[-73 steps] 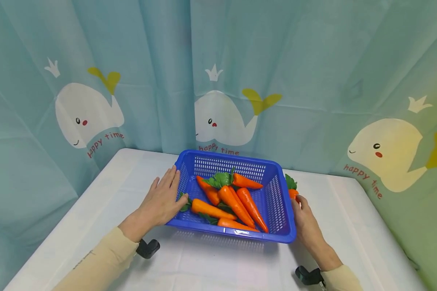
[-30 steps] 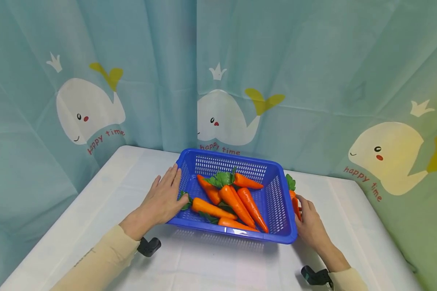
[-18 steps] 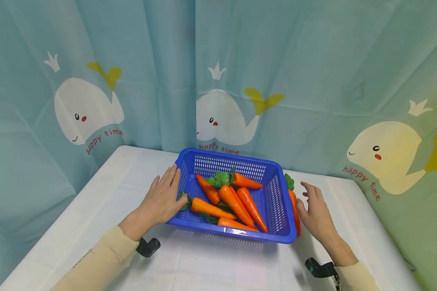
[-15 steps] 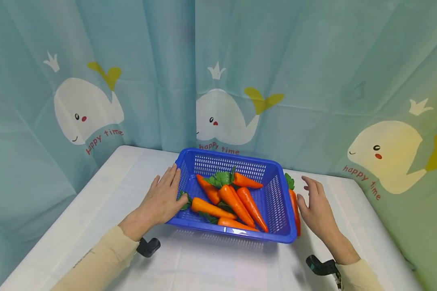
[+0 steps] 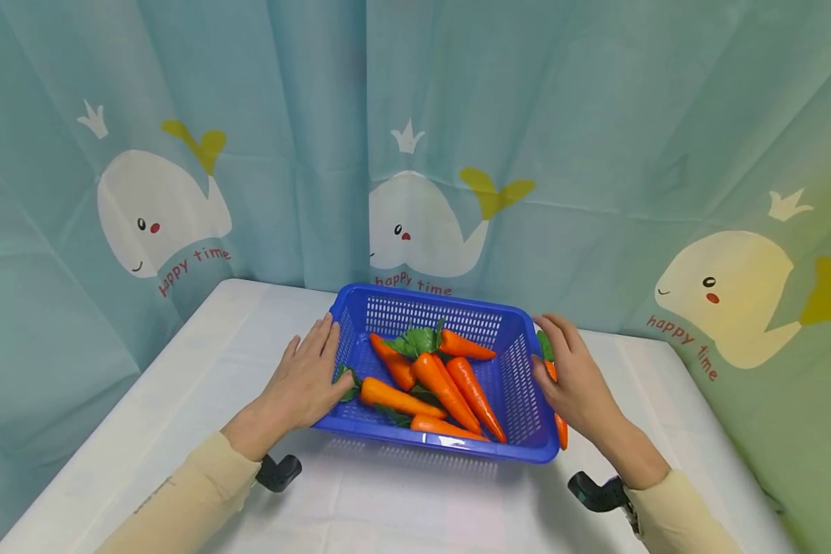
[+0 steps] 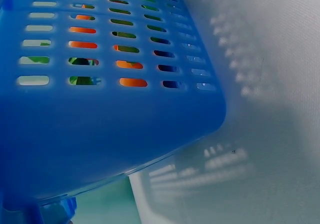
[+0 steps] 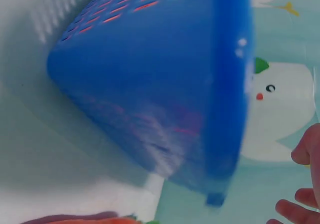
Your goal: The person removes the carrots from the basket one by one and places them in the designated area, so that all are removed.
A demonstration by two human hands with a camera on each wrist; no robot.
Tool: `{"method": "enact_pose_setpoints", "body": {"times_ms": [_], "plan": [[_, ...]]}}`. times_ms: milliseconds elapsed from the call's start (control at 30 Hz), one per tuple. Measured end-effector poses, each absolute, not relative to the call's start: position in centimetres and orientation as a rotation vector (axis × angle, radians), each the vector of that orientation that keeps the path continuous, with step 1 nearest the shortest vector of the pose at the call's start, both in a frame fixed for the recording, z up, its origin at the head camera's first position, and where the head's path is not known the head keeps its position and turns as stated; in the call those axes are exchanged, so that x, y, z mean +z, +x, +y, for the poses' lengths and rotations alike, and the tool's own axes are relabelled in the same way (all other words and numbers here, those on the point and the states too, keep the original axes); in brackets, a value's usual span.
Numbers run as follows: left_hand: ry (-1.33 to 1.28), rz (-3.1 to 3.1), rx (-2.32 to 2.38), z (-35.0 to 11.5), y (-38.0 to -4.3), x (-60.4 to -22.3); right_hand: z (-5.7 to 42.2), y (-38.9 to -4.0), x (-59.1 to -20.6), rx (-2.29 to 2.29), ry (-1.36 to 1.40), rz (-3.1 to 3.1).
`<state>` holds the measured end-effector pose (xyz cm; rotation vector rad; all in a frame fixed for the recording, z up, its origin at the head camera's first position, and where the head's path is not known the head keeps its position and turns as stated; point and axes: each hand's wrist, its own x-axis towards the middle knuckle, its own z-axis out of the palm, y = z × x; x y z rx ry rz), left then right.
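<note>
A blue plastic basket (image 5: 388, 435) with slotted walls stands on the white table and holds several orange carrots (image 5: 476, 396) with green leafy tops. My left hand (image 5: 303, 382) lies with straight fingers along the basket's left rim, its thumb reaching over the edge. My right hand (image 5: 580, 381) is at the right rim, fingers loosely bent and spread from the thumb. In the right wrist view its fingertips show apart from the basket wall. One more carrot (image 5: 561, 432) lies outside on the table, along the basket's right side, partly hidden beneath my right hand.
The white-covered table (image 5: 415, 515) extends on both sides of the basket and in front of it. Right behind it hangs a blue-green curtain (image 5: 305, 154) printed with white whales. A black wrist camera (image 5: 279, 472) sits on my left wrist, another black camera (image 5: 595, 492) on my right.
My right hand has let go of the carrot outside the basket, lifted away from it and come over to the right rim. My left hand and the basket have stayed put.
</note>
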<state>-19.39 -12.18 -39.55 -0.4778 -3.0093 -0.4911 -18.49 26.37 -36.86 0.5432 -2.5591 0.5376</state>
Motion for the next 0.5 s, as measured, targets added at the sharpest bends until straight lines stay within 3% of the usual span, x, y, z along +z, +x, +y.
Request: {"method": "enact_pose_setpoints", "body": {"times_ms": [500], "plan": [[-0.486, -3.009, -0.475, -12.2, -19.6, -39.6, 23.3, -20.8, -34.9, 0.513, 0.689, -2.637]]}}
